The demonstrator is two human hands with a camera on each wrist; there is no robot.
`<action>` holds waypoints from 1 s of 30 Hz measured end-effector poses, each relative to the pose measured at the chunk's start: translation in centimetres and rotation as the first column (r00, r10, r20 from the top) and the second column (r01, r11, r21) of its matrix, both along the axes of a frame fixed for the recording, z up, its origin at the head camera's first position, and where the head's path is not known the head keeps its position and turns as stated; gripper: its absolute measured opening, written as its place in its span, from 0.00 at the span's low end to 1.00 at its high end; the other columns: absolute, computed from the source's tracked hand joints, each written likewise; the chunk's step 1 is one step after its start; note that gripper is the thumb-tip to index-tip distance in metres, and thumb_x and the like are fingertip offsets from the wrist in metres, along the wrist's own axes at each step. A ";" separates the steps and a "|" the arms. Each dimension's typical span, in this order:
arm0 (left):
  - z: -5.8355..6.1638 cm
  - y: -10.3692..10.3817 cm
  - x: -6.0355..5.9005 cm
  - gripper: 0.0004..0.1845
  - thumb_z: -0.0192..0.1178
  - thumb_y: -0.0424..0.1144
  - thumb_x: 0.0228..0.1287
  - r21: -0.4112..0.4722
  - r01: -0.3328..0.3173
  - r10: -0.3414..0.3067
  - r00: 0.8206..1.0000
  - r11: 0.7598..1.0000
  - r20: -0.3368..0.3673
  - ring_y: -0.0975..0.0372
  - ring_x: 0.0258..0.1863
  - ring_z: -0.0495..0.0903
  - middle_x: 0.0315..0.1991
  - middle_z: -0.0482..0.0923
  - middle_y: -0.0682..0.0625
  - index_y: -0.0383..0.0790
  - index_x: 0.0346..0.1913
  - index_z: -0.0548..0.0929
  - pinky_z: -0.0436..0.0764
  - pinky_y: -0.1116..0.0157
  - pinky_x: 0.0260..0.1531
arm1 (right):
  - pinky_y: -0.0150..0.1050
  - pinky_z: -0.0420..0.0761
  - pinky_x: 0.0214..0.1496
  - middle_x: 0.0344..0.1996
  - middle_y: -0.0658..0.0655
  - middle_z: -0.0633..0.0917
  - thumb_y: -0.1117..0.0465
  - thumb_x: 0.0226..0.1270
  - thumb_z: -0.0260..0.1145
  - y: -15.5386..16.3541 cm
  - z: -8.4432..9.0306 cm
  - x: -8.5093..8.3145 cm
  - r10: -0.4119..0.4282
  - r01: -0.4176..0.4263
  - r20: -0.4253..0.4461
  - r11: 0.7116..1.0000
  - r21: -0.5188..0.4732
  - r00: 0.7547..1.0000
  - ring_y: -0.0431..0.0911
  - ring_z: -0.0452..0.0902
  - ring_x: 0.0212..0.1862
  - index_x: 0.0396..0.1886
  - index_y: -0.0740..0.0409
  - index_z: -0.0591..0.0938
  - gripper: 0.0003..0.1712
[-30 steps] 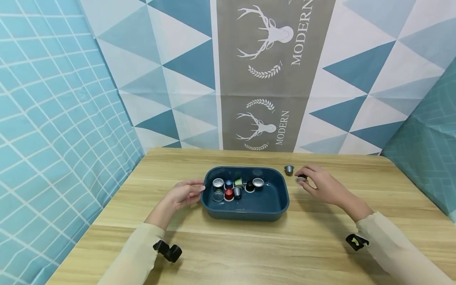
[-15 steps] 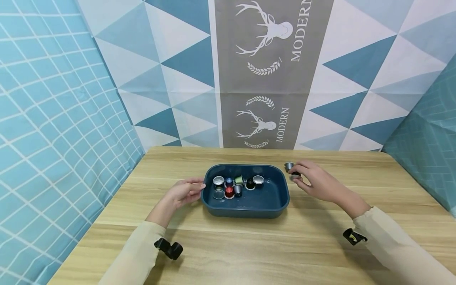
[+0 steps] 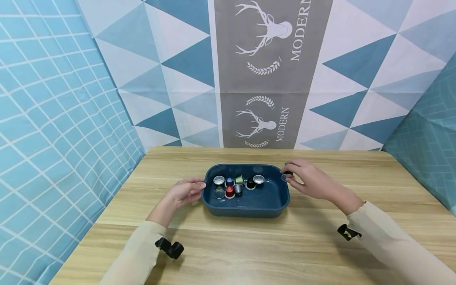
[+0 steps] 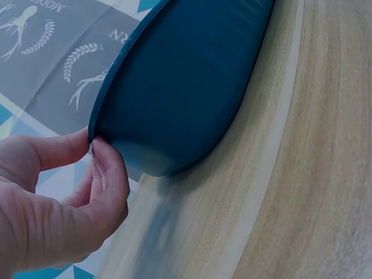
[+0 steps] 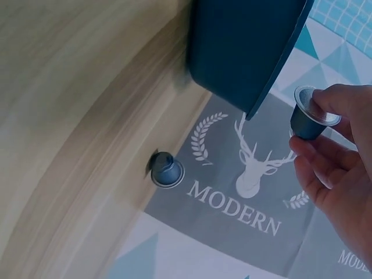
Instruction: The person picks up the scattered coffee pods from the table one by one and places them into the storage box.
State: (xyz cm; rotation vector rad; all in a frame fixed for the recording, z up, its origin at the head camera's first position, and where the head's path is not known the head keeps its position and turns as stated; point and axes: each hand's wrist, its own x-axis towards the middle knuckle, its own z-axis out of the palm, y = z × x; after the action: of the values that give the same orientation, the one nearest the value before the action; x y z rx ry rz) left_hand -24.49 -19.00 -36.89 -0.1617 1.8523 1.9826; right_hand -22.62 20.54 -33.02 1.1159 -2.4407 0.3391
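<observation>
From the head view, a dark blue tray [image 3: 249,206] is seen in the middle of the wooden table [image 3: 249,245], with several coffee capsules [image 3: 235,185] gathered in its left half. The tray's left rim is pinched by the left hand [image 3: 183,192]. At the tray's far right corner a grey capsule [image 3: 285,176] is pinched by the right hand [image 3: 308,180], just over the rim.

In the left wrist view, the tray's rim [image 4: 116,99] is gripped between thumb and curled fingers [image 4: 110,174] of the left hand [image 4: 58,197].

In the right wrist view, the grey capsule [image 5: 311,119] is held between thumb and fingertips [image 5: 305,148] of the right hand [image 5: 340,168], just beside the tray's edge [image 5: 279,75]. A second capsule [image 5: 165,170] is seen lying on the table, apart from the hand.
</observation>
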 end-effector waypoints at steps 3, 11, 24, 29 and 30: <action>0.0 0.0 0.0 0.29 0.56 0.31 0.68 -0.007 -0.002 0.002 1.000 1.000 0.000 0.70 0.33 0.80 0.35 0.81 0.55 0.29 0.69 0.63 0.80 0.75 0.34 | 0.33 0.78 0.37 0.38 0.50 0.82 0.65 0.60 0.69 -0.4 0.1 -0.1 0.004 -0.004 0.021 1.000 0.009 1.000 0.37 0.73 0.36 0.43 0.58 0.83 0.10; 0.1 0.1 0.1 0.29 0.57 0.31 0.67 -0.010 -0.003 0.004 1.000 1.000 0.002 0.70 0.33 0.80 0.35 0.81 0.55 0.29 0.69 0.63 0.80 0.75 0.34 | 0.32 0.79 0.37 0.41 0.51 0.83 0.63 0.62 0.68 -1.7 0.9 0.1 0.020 -0.021 0.052 0.999 0.030 0.998 0.38 0.74 0.38 0.45 0.55 0.82 0.11; -0.2 0.1 -0.1 0.27 0.56 0.30 0.67 -0.004 -0.012 0.012 1.000 1.000 0.000 0.69 0.32 0.80 0.34 0.81 0.54 0.29 0.68 0.65 0.80 0.75 0.33 | 0.34 0.79 0.38 0.38 0.53 0.82 0.66 0.60 0.69 -4.2 2.1 -0.3 0.134 -0.134 0.008 0.987 0.088 0.991 0.40 0.74 0.36 0.43 0.58 0.82 0.11; -0.3 0.1 -0.1 0.28 0.56 0.30 0.67 -0.010 -0.003 0.003 1.000 1.000 -0.005 0.69 0.33 0.80 0.36 0.80 0.53 0.29 0.68 0.64 0.80 0.75 0.34 | 0.37 0.81 0.42 0.40 0.52 0.82 0.62 0.61 0.69 -5.3 2.8 -0.4 0.129 -0.138 0.066 0.978 0.160 0.989 0.41 0.77 0.39 0.45 0.56 0.82 0.12; -0.4 0.1 -0.1 0.28 0.56 0.30 0.67 -0.010 -0.002 0.002 1.000 1.000 -0.006 0.69 0.34 0.80 0.36 0.80 0.53 0.29 0.68 0.65 0.80 0.74 0.34 | 0.37 0.81 0.43 0.40 0.52 0.83 0.62 0.62 0.68 -5.5 2.9 -0.4 0.126 -0.140 0.089 0.975 0.175 0.988 0.41 0.77 0.39 0.45 0.56 0.82 0.12</action>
State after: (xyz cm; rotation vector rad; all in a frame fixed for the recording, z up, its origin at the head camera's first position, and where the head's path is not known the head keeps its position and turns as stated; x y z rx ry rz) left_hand -24.61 -18.93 -37.26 -0.1598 1.8666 1.9776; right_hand -23.00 15.00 -30.12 1.3718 -2.5108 0.2078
